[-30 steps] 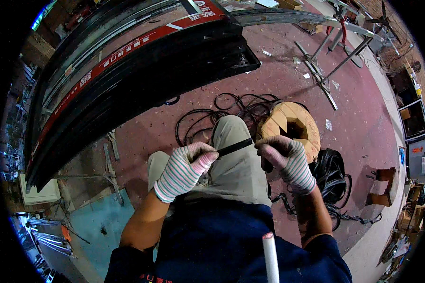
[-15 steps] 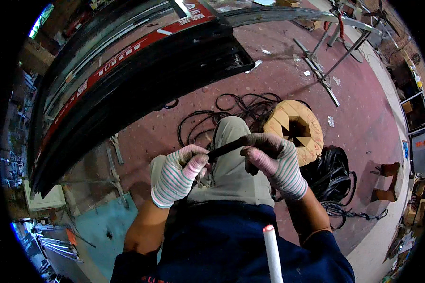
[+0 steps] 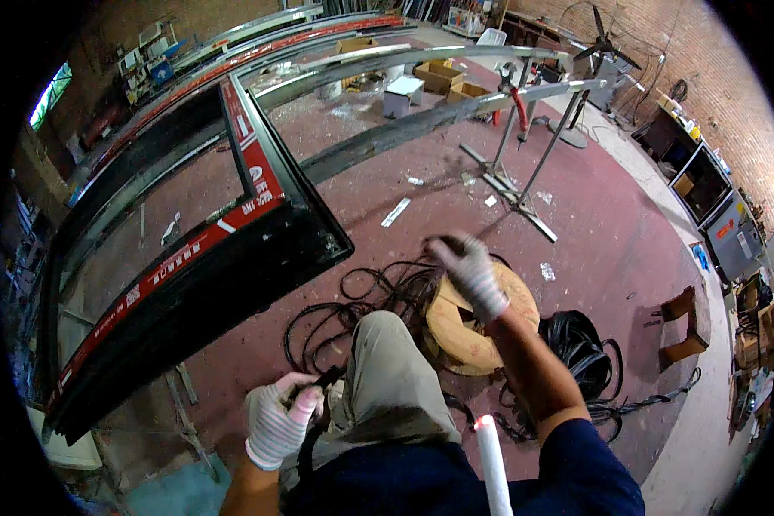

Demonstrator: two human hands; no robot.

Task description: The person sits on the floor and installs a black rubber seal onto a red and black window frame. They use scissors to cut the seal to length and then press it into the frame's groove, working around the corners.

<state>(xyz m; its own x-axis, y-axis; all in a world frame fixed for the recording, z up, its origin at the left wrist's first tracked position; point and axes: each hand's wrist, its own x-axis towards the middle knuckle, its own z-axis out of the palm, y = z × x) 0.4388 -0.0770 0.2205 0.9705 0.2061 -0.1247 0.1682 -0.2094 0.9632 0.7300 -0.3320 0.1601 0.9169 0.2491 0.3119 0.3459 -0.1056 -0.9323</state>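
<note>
The work looks part-way: the strip [image 3: 329, 376] is free of the frame [image 3: 185, 258] and in the hand, neither laid on the floor [image 3: 593, 241] nor set against anything. The left hand [image 3: 282, 415] is closed, thumb over bent fingers, pinching the strip by one end beside the person's knee [image 3: 383, 344], below the frame's near edge. The right hand [image 3: 466, 271] is apart from the strip, raised in front of the far rim of the roll [image 3: 445, 320]; its fingers are blurred and dark at the tips, so how wide they stand and whether they have hold of anything is not clear. The frame's near right corner lies to the left of that hand, well apart from it. On the floor, black cord [image 3: 400, 284] lies in loose loops at the roll's left edge, and a black bundle [image 3: 586, 344] sits by its right edge, so plenty of material appears unused. Whether any part of the frame is finished does not show
</note>
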